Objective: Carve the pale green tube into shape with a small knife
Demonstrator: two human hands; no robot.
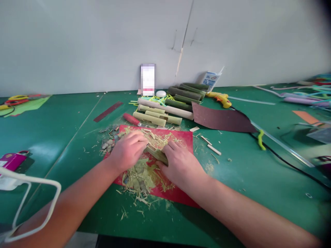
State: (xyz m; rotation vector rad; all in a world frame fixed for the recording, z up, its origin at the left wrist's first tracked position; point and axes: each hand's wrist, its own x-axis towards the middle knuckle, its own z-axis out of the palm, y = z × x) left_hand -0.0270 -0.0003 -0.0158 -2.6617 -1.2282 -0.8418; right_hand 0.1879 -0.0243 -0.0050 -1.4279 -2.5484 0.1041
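A short green bamboo piece point(158, 154) lies over a red mat point(184, 137) covered in pale shavings point(141, 177). My right hand point(181, 165) is wrapped round the piece's near end and presses it down. My left hand point(128, 150) is closed at the piece's far end, fingers curled; what it grips, if anything besides the bamboo, is hidden. Both hands sit over the middle of the mat.
Behind the mat lie several bamboo sections point(165, 108), a red-handled knife point(131, 119), brown sandpaper point(222, 120), a yellow glue gun point(219, 98) and a black cable point(287, 162). A pink object point(11, 160) and a white cord point(33, 182) are at the left.
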